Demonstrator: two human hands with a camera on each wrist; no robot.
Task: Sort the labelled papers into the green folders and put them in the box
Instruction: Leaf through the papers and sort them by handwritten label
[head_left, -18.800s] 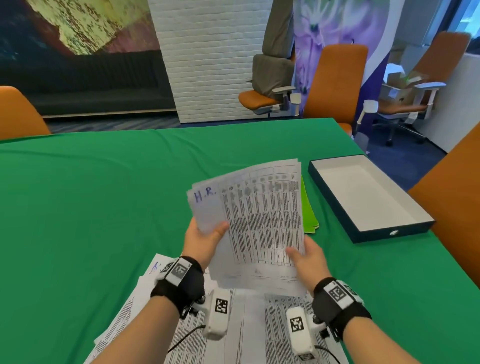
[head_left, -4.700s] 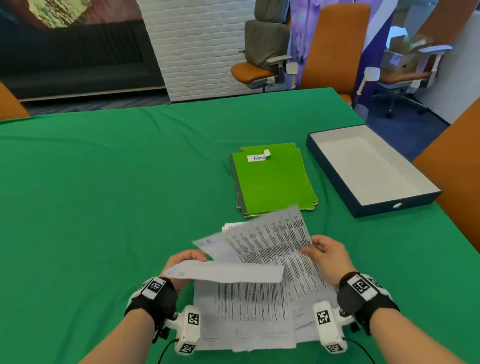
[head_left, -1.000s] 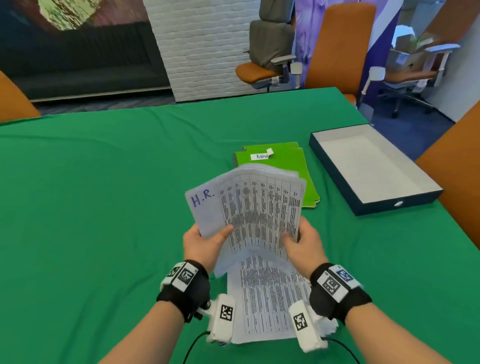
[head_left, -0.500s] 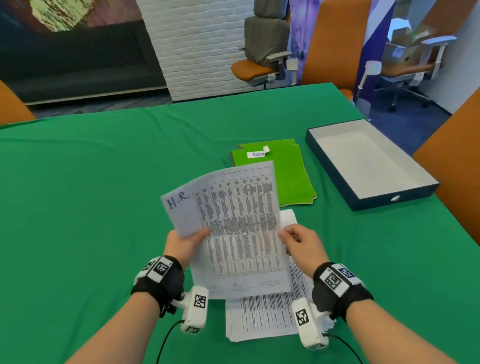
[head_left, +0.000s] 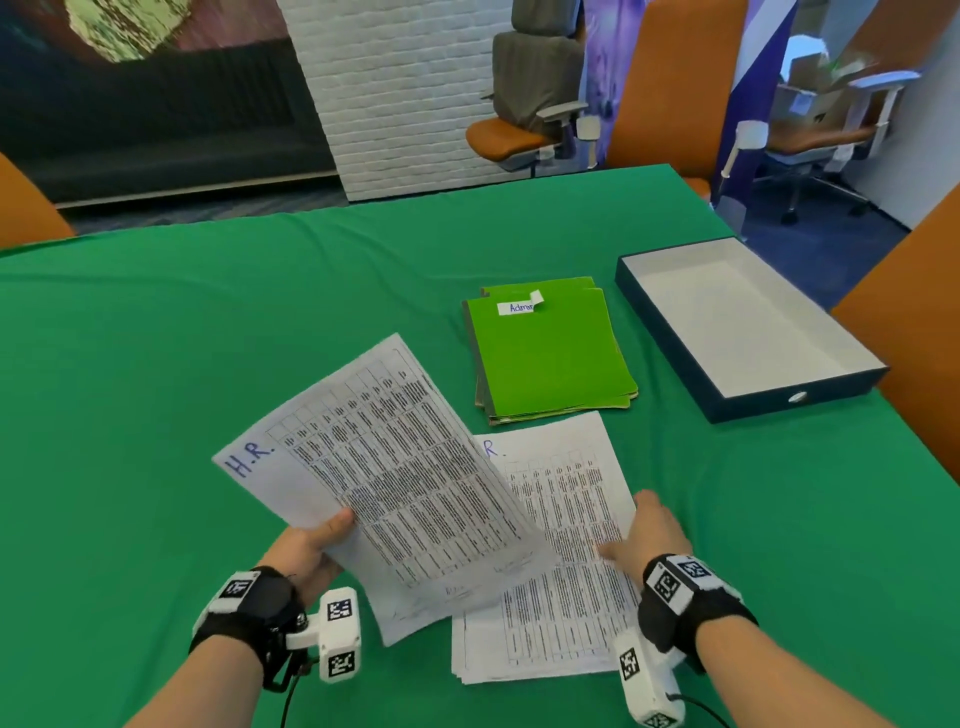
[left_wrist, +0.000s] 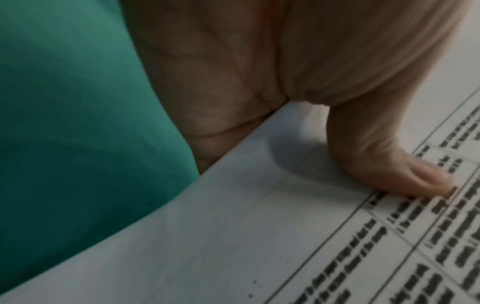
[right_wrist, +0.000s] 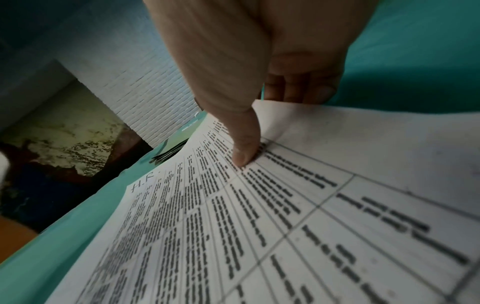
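Swung leftward, H.R. sheets stay pinched by left grip; right grip seemingly pinches stack.

"H.R." on held sheet, "Admin" on folder

My papers are white with black gridded print and blue lettering — folders bright green, box dark blue outside, white inside, cloth deep green.
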